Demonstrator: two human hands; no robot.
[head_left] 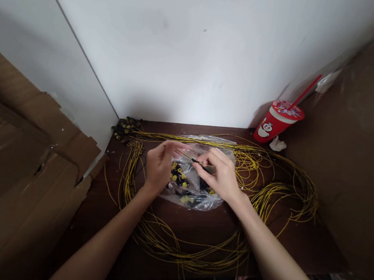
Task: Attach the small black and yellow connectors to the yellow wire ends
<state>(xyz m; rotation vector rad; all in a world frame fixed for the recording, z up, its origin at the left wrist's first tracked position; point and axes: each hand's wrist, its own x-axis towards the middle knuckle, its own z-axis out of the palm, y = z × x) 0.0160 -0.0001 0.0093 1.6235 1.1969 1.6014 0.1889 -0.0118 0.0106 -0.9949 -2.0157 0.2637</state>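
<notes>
My left hand (pixel 159 163) is closed on a thin yellow wire (pixel 184 154), its fingertips pointing right. A small black piece (pixel 195 161) sits on that wire, and my right hand (pixel 219 171) pinches it between thumb and forefinger. Both hands are above a clear plastic bag (pixel 196 189) lying on the dark table. Inside the bag are several small black parts with yellow ends (pixel 178 176). A large loop of yellow wires (pixel 182 257) curves around the bag and passes under my forearms.
A straight bundle of yellow wires (pixel 159 135) runs along the back, with black-and-yellow connectors (pixel 124 127) at its left end. A red cup (pixel 275 123) with a straw stands at the back right, beside crumpled tissue (pixel 277 145). Cardboard (pixel 10 154) flanks the left; a brown panel (pixel 358 153) the right.
</notes>
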